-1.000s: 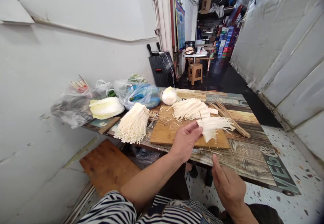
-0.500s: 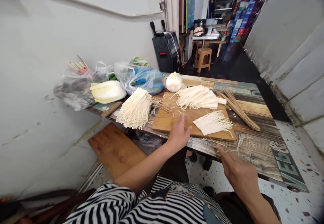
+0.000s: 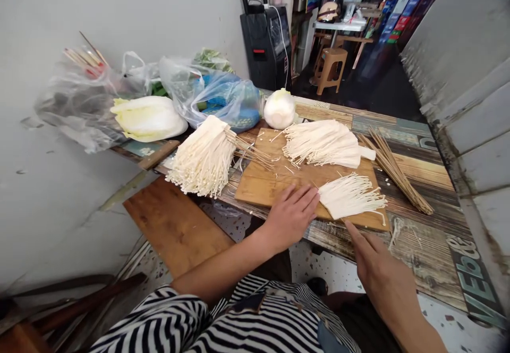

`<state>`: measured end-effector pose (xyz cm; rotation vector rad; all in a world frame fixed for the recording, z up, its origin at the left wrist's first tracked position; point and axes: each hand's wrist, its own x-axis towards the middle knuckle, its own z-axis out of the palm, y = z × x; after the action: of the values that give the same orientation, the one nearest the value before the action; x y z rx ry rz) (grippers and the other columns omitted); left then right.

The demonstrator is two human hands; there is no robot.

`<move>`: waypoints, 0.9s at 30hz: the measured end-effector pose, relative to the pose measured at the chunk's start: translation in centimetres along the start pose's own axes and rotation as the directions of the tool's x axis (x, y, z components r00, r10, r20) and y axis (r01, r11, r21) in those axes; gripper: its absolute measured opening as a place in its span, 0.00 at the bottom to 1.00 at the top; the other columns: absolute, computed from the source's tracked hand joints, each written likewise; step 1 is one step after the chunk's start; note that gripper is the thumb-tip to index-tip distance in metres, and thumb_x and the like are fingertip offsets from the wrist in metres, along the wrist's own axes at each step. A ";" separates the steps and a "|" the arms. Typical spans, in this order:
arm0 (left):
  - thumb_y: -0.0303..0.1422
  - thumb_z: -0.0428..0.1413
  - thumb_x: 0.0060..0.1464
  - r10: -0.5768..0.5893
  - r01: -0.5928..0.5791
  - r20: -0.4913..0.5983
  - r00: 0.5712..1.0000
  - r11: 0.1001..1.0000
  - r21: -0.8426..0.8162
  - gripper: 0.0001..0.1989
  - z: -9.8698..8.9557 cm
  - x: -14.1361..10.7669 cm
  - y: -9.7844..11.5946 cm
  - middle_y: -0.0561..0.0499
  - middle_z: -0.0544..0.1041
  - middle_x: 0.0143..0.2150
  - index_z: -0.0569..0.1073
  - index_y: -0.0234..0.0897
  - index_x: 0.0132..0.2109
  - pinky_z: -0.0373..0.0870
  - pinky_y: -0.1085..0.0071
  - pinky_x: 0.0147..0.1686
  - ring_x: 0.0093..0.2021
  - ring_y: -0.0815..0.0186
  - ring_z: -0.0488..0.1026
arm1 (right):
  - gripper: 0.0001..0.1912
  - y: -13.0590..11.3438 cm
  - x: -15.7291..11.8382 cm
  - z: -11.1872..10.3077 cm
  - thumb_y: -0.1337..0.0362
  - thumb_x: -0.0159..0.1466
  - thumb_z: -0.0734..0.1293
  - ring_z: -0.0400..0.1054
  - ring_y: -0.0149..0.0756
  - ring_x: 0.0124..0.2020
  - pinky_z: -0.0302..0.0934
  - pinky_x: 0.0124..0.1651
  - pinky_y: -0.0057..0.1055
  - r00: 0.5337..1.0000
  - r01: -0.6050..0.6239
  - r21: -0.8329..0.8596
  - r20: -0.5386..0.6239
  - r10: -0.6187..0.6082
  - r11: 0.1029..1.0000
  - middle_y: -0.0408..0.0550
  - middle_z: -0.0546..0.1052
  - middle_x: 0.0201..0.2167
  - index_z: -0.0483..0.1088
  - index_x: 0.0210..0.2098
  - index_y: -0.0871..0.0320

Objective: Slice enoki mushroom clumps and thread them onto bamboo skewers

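Note:
My left hand (image 3: 292,215) lies flat on the front of the wooden cutting board (image 3: 258,183), its fingertips at the cut edge of a small enoki bunch (image 3: 350,196). My right hand (image 3: 378,260) is closed at the board's front edge, index finger extended; what it grips is mostly hidden beneath the fingers. Behind the small bunch a larger enoki bunch (image 3: 324,143) rests on the board. Skewered enoki (image 3: 205,156) are piled left of the board, sticks pointing right. Bare wooden skewers (image 3: 398,172) lie to the right.
Cabbage (image 3: 149,118) and plastic bags (image 3: 215,92) fill the table's back left. A white, round cabbage piece (image 3: 279,109) sits behind the board. Beyond are a black speaker (image 3: 265,50) and a brown stool (image 3: 330,71).
The view has moved closer and lower. My left hand has flattened, its fingers now together beside the small enoki bunch. My right hand has come nearer to that bunch.

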<state>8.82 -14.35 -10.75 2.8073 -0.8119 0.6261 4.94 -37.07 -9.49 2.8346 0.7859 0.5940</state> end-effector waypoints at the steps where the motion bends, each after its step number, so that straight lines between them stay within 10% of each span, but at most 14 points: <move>1: 0.34 0.43 0.67 0.006 -0.006 -0.009 1.000 1.000 0.006 0.19 0.1 0.0 0.0 0.45 0.67 0.62 0.66 0.29 0.59 0.52 0.57 0.64 0.64 0.59 0.61 | 0.24 0.2 0.0 0.1 0.73 0.65 0.58 0.58 0.24 0.17 0.48 0.19 0.28 1.000 0.014 0.004 0.015 -0.014 1.000 0.42 0.75 0.31 0.61 0.61 0.58; 27: 0.32 0.46 0.65 0.050 -0.051 -0.033 0.998 0.999 -0.018 0.19 -0.1 0.0 -0.2 0.43 0.69 0.60 0.67 0.25 0.58 0.55 0.58 0.63 0.62 0.57 0.63 | 0.34 3.6 -2.2 -0.9 0.71 0.66 0.53 0.61 0.24 0.14 0.55 0.15 0.21 0.986 0.014 0.266 0.157 -0.057 0.964 0.40 0.71 0.27 0.42 0.69 0.48</move>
<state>8.85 -14.17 -10.66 2.7602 -0.8802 0.6673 4.46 -41.25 -8.58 3.0492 0.9472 0.2625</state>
